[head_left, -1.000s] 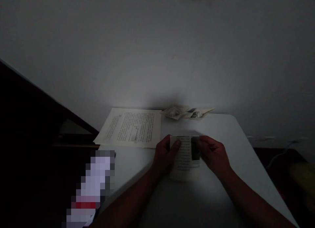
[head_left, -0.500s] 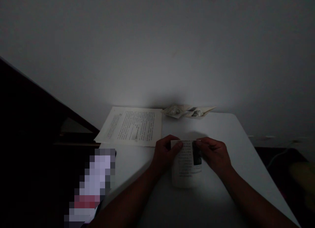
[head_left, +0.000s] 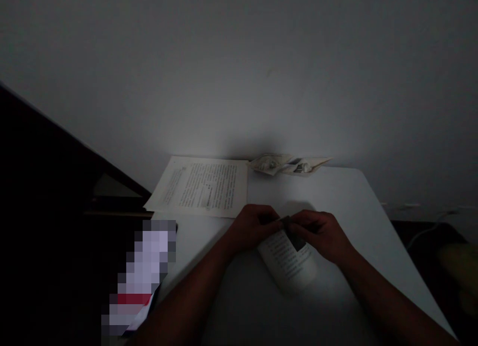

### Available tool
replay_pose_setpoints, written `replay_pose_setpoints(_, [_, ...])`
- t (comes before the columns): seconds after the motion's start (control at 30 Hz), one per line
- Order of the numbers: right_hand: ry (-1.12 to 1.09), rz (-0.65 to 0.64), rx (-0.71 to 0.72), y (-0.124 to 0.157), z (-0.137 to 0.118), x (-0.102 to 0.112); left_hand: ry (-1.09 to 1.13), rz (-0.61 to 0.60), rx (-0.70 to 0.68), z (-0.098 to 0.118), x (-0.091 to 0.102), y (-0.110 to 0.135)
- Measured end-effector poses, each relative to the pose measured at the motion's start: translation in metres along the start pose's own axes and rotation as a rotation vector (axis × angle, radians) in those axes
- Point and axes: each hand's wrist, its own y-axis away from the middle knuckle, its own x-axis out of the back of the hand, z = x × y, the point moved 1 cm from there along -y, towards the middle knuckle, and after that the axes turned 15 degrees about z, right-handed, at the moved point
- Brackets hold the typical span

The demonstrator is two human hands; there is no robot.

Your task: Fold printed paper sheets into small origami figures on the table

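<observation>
A printed sheet of paper (head_left: 286, 261), bent over in a rounded curve at its lower end, hangs tilted between my hands above the white table. My left hand (head_left: 256, 226) pinches its top edge from the left. On the right, my right hand (head_left: 317, 231) pinches the same edge near a dark picture printed on the page. The fingertips of both hands nearly meet there. Behind them, two folded paper boats (head_left: 269, 165) stand against the wall, side by side. Flat at the back left lies a stack of printed pages (head_left: 209, 186).
A phone with a lit, blurred-out screen (head_left: 144, 271) leans at the left edge of the white table (head_left: 347, 196). The wall (head_left: 239, 77) rises directly behind the table. Dark furniture fills the left side, and a cable (head_left: 429, 229) runs at the right.
The sheet has turned from upright to slanting, its lower end swinging right. My hands have moved closer together along its top edge. The view has shifted slightly.
</observation>
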Motion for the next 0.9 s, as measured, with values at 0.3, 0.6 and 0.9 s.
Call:
replay_pose_setpoints(0.3, [0.319, -0.015, 0.321, -0.002, -0.01, 0.008, -0.294, 0.151, -0.391, 0.007, -0.004, 0.003])
replay_pose_setpoints(0.6, [0.463, 0.0, 0.672, 0.002, -0.023, 0.004, -0.591, 0.145, -0.482, 0.006, -0.015, 0.002])
replay_pose_setpoints(0.9, [0.614, -0.015, 0.504, 0.006, -0.03, 0.0, -0.733, 0.191, -0.57, -0.006, -0.023, 0.0])
